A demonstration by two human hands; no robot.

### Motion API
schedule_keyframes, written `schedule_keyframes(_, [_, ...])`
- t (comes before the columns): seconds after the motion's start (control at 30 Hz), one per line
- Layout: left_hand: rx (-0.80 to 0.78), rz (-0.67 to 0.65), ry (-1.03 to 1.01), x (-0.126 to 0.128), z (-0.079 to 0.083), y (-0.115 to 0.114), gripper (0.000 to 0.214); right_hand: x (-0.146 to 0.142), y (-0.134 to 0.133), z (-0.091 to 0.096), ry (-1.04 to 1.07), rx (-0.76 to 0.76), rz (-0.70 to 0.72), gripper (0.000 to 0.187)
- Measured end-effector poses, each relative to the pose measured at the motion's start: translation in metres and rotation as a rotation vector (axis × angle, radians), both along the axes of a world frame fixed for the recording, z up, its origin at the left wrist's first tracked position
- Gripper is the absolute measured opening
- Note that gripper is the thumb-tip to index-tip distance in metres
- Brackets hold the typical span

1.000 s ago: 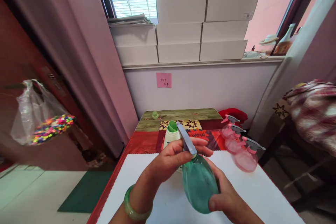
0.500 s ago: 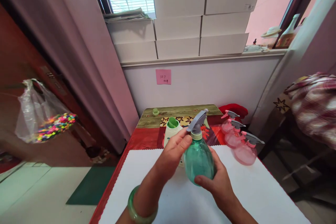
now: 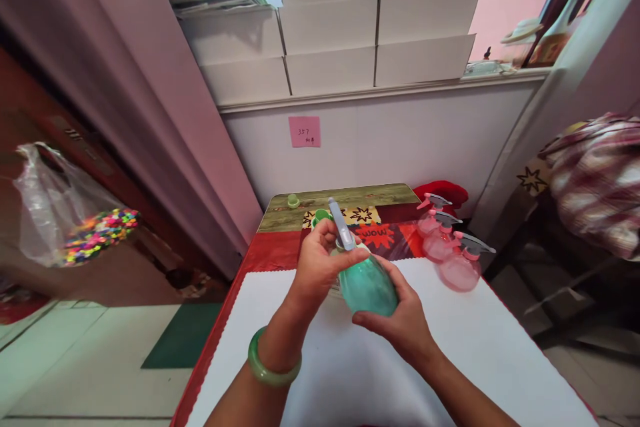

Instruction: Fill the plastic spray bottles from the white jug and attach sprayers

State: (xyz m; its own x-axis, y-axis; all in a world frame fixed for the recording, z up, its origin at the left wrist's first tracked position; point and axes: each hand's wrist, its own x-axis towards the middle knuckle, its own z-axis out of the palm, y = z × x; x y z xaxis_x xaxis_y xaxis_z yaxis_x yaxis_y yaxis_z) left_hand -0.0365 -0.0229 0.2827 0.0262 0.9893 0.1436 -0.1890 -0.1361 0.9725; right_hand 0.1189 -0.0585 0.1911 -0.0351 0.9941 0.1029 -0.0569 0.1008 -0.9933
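A teal spray bottle [image 3: 367, 290] with a grey trigger head is held above the white mat [image 3: 280, 347], tilted to the left. My left hand [image 3: 320, 260], with a green bangle on the wrist, has its fingers closed round the neck, just under the trigger head. My right hand [image 3: 403, 323] cups the bottle's round body from the right, thumb in front. Behind my left hand, a container with a green top [image 3: 321, 216] is mostly hidden.
Pink spray bottles [image 3: 460, 272] with grey triggers stand in a row at the table's right. A small green cap [image 3: 293, 201] lies at the back left. White boxes [image 3: 330, 73] are stacked on the sill, and a chair with checked cloth [image 3: 595, 187] stands at right.
The spray bottle has tipped to the left and its trigger head has turned. My left hand has shifted from the head's side to wrap round the neck. The camera view has shifted slightly.
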Motion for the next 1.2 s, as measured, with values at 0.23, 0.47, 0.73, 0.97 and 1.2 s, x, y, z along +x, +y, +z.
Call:
schedule_keyframes(0.23, [0.062, 0.138, -0.101, 0.001, 0.008, 0.0, 0.037, 0.002, 0.004, -0.012, -0.025, 0.013, -0.028, 0.099])
schedule_keyframes(0.47, [0.192, 0.335, -0.327, -0.038, 0.02, 0.003, 0.023, 0.011, 0.006, -0.017, -0.111, 0.063, -0.016, 0.098])
schedule_keyframes(0.73, [0.077, 0.528, -0.736, -0.128, -0.019, 0.006, 0.012, 0.027, 0.017, -0.011, -0.232, 0.088, -0.083, 0.099])
schedule_keyframes(0.97, [-0.225, 0.38, -0.961, -0.185, -0.142, -0.003, 0.028, 0.032, 0.039, 0.015, -0.391, 0.181, -0.179, 0.091])
schedule_keyframes(1.2, [-0.387, 0.257, -0.98, -0.174, -0.245, -0.027, 0.038, 0.028, 0.064, 0.058, -0.668, 0.288, -0.084, 0.084])
